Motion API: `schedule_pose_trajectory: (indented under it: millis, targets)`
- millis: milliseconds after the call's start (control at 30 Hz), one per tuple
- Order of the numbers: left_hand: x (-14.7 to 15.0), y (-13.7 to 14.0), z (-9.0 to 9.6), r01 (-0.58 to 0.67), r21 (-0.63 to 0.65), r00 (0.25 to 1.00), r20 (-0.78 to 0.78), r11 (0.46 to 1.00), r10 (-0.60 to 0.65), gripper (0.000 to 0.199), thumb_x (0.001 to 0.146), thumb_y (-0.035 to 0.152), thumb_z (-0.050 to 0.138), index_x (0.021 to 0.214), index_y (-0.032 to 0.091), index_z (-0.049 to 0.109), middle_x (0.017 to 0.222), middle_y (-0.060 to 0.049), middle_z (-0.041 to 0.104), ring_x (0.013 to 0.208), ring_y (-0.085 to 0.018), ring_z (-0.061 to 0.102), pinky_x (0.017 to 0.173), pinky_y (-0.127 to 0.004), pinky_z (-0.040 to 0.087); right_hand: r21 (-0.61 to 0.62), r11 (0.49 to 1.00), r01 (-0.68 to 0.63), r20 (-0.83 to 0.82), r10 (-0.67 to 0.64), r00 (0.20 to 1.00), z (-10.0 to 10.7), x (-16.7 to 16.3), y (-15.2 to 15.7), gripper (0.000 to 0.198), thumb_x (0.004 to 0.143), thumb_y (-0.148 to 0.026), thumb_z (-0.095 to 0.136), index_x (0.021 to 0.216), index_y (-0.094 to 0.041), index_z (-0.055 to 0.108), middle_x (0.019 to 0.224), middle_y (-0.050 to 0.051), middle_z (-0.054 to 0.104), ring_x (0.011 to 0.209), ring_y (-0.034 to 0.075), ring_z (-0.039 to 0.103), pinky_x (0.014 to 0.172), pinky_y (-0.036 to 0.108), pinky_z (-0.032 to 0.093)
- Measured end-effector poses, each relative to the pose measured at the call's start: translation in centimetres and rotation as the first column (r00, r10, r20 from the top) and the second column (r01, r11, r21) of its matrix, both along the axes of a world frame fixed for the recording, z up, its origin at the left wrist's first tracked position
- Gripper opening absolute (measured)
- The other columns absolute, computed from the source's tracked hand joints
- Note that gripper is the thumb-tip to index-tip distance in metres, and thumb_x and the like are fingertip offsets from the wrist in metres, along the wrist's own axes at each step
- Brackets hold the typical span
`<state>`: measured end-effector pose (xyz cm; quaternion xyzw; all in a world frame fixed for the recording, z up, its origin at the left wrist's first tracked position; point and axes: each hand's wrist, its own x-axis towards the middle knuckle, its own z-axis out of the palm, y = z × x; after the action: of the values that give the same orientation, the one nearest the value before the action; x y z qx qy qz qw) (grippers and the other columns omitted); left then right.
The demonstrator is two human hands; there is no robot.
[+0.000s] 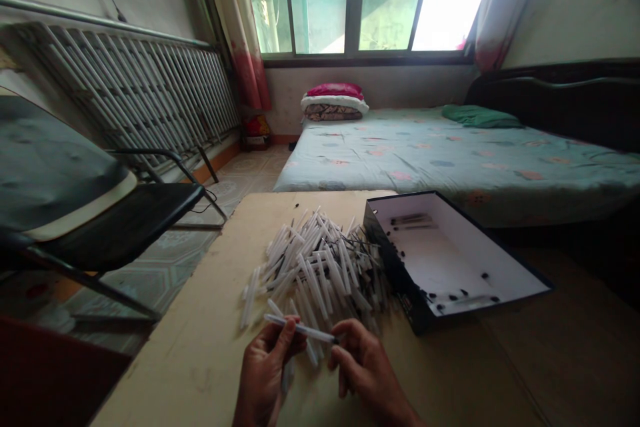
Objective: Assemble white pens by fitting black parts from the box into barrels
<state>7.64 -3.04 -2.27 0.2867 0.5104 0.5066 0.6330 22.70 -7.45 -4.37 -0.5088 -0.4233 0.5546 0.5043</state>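
Observation:
Between the thumb and fingers of my left hand (270, 367) is a translucent white pen barrel (305, 329), tilted slightly down to the right. My right hand (367, 363) is closed around its right end, finger and thumb on either side of a small black end piece (335, 340). Just beyond both hands lies a loose heap of similar white pen barrels (320, 267), with dark thin parts mixed in on its right side. An open box (460, 247), dark outside and white inside, stands to the right of the heap. Several small black pieces and a few pen barrels lie in it.
All this is on a pale tabletop (200, 347); a small black piece (297, 205) lies near its far edge. Past it is a bed (400, 153) with folded bedding (335, 103). A black chair (120, 220) and a metal rail frame (140, 87) stand at left.

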Motion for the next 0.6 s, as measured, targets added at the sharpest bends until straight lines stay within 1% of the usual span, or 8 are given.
schedule_pose_trajectory:
  millis: [67,167,300,367,433,500,533,600]
  targets:
    - [-0.02,0.0,-0.18,0.003,0.0,1.0,0.002,1.0,-0.003,0.025,0.058,0.031,0.076,0.074,0.014,0.07,0.069,-0.002,0.07,0.064,-0.015,0.064,0.061,-0.025,0.053,-0.046,0.999,-0.023,-0.045,0.021,0.999,-0.1,-0.06,0.02,0.041,0.079,-0.052,0.052,0.086,-0.012,0.052,0.059,0.0,0.062,0.031,0.004,0.048,0.028,0.012,0.03]
    - [0.01,0.05,-0.45,0.005,-0.009,1.0,0.004,1.0,-0.005,0.025,0.059,0.031,0.076,0.077,0.014,0.07,0.071,-0.001,0.07,0.064,-0.015,0.064,0.062,-0.024,0.053,-0.075,0.995,-0.068,-0.102,0.06,0.993,-0.24,-0.18,0.12,0.047,0.084,-0.056,0.039,0.075,-0.012,0.051,0.053,0.001,0.061,0.026,0.004,0.047,0.024,0.011,0.021]
    - [0.02,0.04,-0.66,0.01,-0.014,1.0,0.011,1.0,-0.01,0.025,0.059,0.03,0.076,0.077,0.014,0.07,0.07,-0.001,0.07,0.064,-0.015,0.064,0.061,-0.024,0.053,-0.019,1.0,-0.022,-0.103,0.02,0.995,-0.15,-0.18,0.23,0.038,0.078,-0.051,0.055,0.075,-0.014,0.048,0.058,0.0,0.063,0.032,0.004,0.052,0.029,0.011,0.029]
    - [0.0,-0.02,-0.74,0.017,-0.013,1.0,0.015,1.0,-0.017,0.024,0.06,0.03,0.076,0.076,0.014,0.07,0.069,-0.001,0.07,0.064,-0.015,0.064,0.061,-0.024,0.053,-0.033,0.999,-0.022,-0.125,0.018,0.992,-0.18,-0.16,0.23,0.039,0.075,-0.051,0.059,0.079,-0.013,0.049,0.061,0.001,0.065,0.033,0.005,0.053,0.03,0.011,0.032]
    - [-0.01,-0.08,-0.78,0.022,-0.01,1.0,0.013,1.0,-0.022,0.024,0.061,0.031,0.075,0.077,0.014,0.07,0.07,-0.001,0.07,0.064,-0.014,0.064,0.061,-0.024,0.053,-0.073,0.996,-0.052,-0.156,0.04,0.987,-0.35,-0.2,0.19,0.043,0.079,-0.055,0.051,0.081,-0.012,0.051,0.059,0.002,0.065,0.03,0.005,0.051,0.027,0.011,0.028]
    - [0.02,-0.09,-0.74,0.02,-0.011,1.0,0.007,1.0,-0.019,0.024,0.06,0.031,0.075,0.077,0.014,0.07,0.07,-0.001,0.07,0.064,-0.014,0.064,0.061,-0.024,0.053,-0.091,0.993,-0.072,-0.158,0.057,0.986,-0.54,-0.24,0.12,0.048,0.082,-0.057,0.041,0.077,-0.011,0.052,0.053,0.002,0.063,0.026,0.004,0.048,0.024,0.01,0.022]
    - [0.04,-0.08,-0.69,0.016,-0.012,1.0,0.004,1.0,-0.016,0.024,0.06,0.031,0.076,0.076,0.014,0.07,0.07,-0.001,0.07,0.064,-0.014,0.064,0.061,-0.024,0.053,-0.083,0.994,-0.071,-0.145,0.058,0.988,-0.58,-0.26,0.09,0.048,0.083,-0.057,0.039,0.074,-0.011,0.051,0.051,0.002,0.062,0.025,0.004,0.047,0.023,0.01,0.021]
    - [0.07,-0.05,-0.54,0.009,-0.014,1.0,0.004,1.0,-0.009,0.024,0.059,0.031,0.076,0.076,0.014,0.07,0.069,-0.001,0.07,0.064,-0.014,0.064,0.061,-0.024,0.053,-0.042,0.998,-0.045,-0.12,0.04,0.992,-0.51,-0.24,0.03,0.042,0.082,-0.053,0.046,0.072,-0.012,0.05,0.053,0.001,0.062,0.028,0.003,0.049,0.025,0.01,0.024]
